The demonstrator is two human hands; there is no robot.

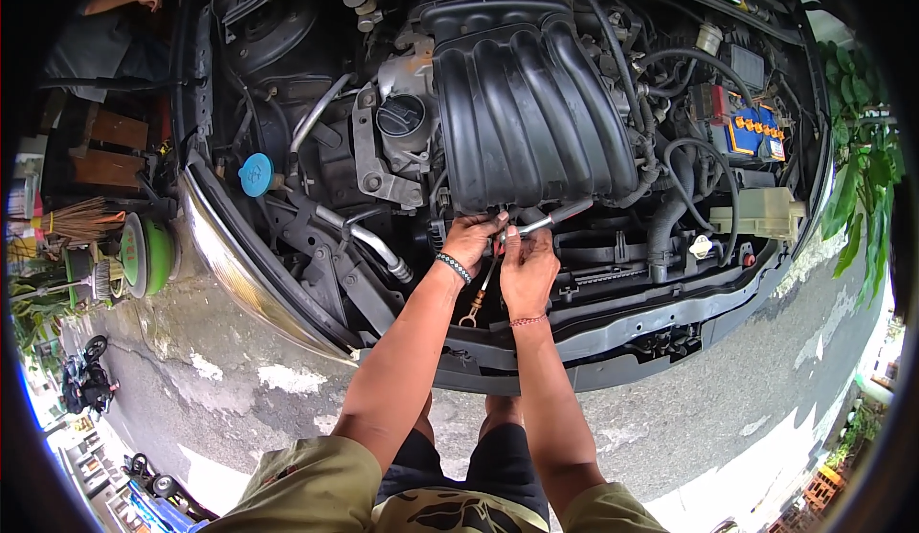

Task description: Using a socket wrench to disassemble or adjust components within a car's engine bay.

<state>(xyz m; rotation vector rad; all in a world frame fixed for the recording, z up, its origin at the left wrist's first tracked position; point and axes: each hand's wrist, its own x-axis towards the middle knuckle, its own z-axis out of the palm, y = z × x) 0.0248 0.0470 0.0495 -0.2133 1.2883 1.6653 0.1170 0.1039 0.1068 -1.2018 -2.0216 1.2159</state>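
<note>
Both my hands meet at the front edge of the black ribbed intake manifold (531, 112). My right hand (529, 270) is closed around the near end of a silver ratchet wrench (560, 218), whose grip points to the right and away. My left hand (469, 244) touches the manifold's lower edge beside the tool's head, its fingers pinched together. Whatever those fingertips hold, if anything, is hidden. Just below the hands, a dipstick with a yellowish ring handle (469, 320) slants down toward the front panel.
Left of the manifold are a black oil cap (400, 114) and a blue reservoir cap (257, 175). A blue battery (755, 134) and a pale plastic reservoir (756, 213) are on the right. The front crossmember (632, 327) lies between me and the engine. Another person's hand (150, 0) shows far left.
</note>
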